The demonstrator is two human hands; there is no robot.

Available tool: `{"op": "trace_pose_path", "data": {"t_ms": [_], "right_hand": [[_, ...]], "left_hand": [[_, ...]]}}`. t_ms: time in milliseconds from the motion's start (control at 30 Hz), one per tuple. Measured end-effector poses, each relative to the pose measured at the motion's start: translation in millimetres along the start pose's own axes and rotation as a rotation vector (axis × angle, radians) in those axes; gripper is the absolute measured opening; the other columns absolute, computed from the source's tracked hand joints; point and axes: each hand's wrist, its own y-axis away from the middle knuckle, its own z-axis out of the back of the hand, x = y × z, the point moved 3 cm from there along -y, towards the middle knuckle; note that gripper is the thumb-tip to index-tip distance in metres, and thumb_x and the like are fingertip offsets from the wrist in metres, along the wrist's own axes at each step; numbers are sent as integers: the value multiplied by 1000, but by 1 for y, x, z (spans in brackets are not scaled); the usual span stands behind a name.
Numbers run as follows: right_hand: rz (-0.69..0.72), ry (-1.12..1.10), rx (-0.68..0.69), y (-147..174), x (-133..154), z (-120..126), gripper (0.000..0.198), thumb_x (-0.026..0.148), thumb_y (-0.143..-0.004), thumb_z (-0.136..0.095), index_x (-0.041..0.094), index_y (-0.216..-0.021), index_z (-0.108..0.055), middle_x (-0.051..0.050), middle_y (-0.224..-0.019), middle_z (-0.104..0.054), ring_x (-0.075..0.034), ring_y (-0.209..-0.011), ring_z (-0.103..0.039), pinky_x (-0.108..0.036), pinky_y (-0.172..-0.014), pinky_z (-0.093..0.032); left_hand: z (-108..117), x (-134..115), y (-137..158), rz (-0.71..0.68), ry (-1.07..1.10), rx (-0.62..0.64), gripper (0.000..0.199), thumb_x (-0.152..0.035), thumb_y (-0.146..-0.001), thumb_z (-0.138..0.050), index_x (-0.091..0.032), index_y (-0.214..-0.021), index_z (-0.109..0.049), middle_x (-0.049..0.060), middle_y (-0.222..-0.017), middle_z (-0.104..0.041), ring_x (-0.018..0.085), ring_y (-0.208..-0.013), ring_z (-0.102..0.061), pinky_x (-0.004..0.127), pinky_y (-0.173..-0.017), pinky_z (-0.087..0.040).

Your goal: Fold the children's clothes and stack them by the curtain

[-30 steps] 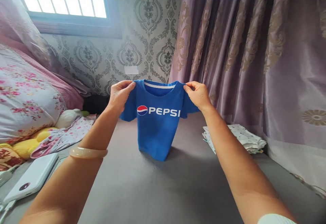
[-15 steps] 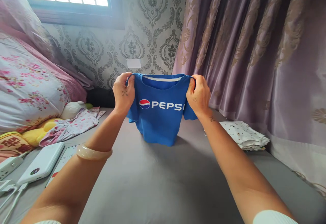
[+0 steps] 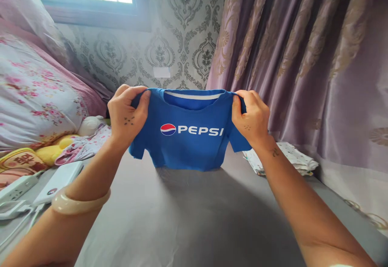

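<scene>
A: We hold the small blue cotton T-shirt with the white Pepsi lettering (image 3: 189, 137) upright by its shoulders, print facing us, its hem just meeting the grey bed sheet (image 3: 194, 218).

B: Yes. Our left hand (image 3: 127, 117) is closed around the left shoulder seam, thumb in front and fingers curled over the top. Our right hand (image 3: 251, 117) pinches the right shoulder the same way. The neckline is stretched fairly level between them.

A: To do this well, I think we should keep both grips at equal height, so the collar stays straight and the sleeves hang evenly. The left sleeve droops a little lower than the right.

B: Agreed, and keep the cloth taut enough that the body falls without creases where it touches the sheet.

A: Around it, a folded stack of pale spotted cloth (image 3: 287, 162) lies to the right, near the mauve patterned curtain (image 3: 303, 64).

B: On the left, a floral pink garment (image 3: 85, 145) lies beside a yellow soft toy (image 3: 53, 153), with a white power bank (image 3: 57, 180) nearer to us. A pale bangle (image 3: 80, 202) sits on our left wrist.
</scene>
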Motion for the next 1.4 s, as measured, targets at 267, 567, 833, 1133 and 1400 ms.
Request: {"op": "trace_pose_path", "data": {"t_ms": [267,567,833,1133,1400], "right_hand": [[71,-99,-18,-34,19,51,27,36,-99,-41,23,-98,-64,-5,-93,-68,-19,-90,-64,-34,-82,-50],[-62,-143,413,-4,-11,-26,21,31,-93,-51,21,-97,-69,-4,-99,-71,-20,-90,-65,-32,-82,-49],[-229,59,922,122,-15,-99,30,32,-99,-39,25,-110,-66,-5,-111,-67,-19,-98,-64,-27,-78,-45],[-257,145,1103,178,-18,-132,37,34,-102,-29,26,-121,-60,-8,-117,-63,-20,-98,-63,-27,-79,-43],[-280,157,1215,196,-30,-168,38,35,-102,-27,27,-121,-58,-8,-121,-61,-21,-101,-63,-29,-81,-43]], "left_hand": [[55,-25,-36,-112,-81,-28,24,-36,-85,-63,-20,-99,-75,-1,-77,-61,16,-79,-62,37,-78,-52],[-13,43,-7,21,-147,352,24,-38,-83,-60,-19,-87,-74,2,-80,-68,17,-78,-62,34,-79,-51],[-88,96,130,313,-321,853,31,-38,-92,-44,-25,-102,-70,5,-102,-66,21,-93,-63,27,-73,-46],[-116,110,186,374,-407,963,36,-37,-98,-33,-25,-108,-66,6,-104,-61,19,-92,-62,26,-66,-42],[-140,135,195,355,-469,1028,37,-37,-98,-32,-25,-109,-65,6,-106,-61,19,-91,-63,26,-66,-42]]}}
